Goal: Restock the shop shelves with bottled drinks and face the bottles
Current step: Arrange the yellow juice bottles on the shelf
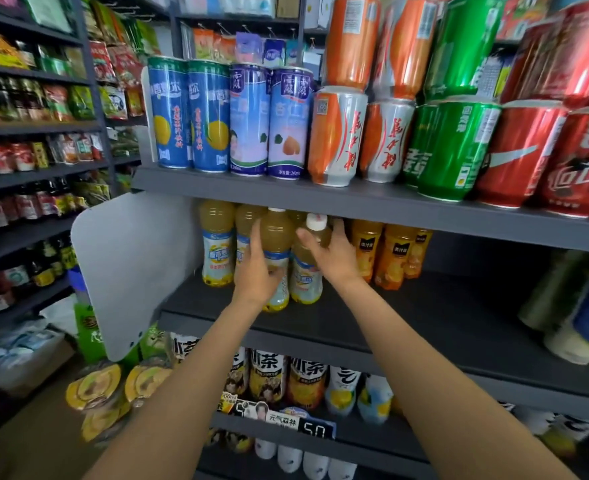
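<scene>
Head view: left hand wrapped a yellow juice bottle; right hand clasped its white-capped neighbour. Both stood touching on the middle shelf, beside orange juice bottles, probably for facing labels forward.

Left hand, right hand, both curled

Amber bottles have white caps and blue-white labels; cans are orange, green, red.
</scene>
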Available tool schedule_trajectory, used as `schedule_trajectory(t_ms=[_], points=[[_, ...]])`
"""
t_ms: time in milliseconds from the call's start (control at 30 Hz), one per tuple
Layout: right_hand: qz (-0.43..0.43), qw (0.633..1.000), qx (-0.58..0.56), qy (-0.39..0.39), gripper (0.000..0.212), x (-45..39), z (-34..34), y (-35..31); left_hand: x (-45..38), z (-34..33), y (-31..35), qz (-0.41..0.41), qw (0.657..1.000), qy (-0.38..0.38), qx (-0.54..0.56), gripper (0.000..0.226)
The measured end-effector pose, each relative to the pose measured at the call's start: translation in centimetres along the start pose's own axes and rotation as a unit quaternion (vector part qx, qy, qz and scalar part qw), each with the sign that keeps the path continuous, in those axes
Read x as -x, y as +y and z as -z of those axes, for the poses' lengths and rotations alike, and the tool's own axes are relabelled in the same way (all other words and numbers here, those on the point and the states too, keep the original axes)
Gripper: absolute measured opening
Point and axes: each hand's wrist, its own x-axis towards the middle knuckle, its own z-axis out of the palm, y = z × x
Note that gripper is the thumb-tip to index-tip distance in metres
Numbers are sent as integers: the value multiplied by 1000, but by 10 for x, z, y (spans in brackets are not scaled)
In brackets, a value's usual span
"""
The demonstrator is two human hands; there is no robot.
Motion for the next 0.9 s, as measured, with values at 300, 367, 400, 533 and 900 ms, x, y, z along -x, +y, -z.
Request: schedule_trajectory(t_ms=[300, 367, 400, 533, 900], points=[[-133, 985, -93, -60, 65, -11, -23, 47, 17, -13, -37, 134, 989, -62, -3, 55], [-148, 987, -60, -29, 52, -10, -29, 60, 16, -16, -40, 134, 989, -53, -27, 53], [-142, 988, -53, -20, 49, -10, -32, 62, 14, -17, -39, 130, 989, -51, -39, 52], [-112, 994, 6, -4, 45, -18, -38, 66, 11, -22, -41, 127, 989, -45, -65, 53], [-137, 989, 55, 29, 54, -26, -48, 87, 10, -35, -39, 123, 988, -13, -92, 60]])
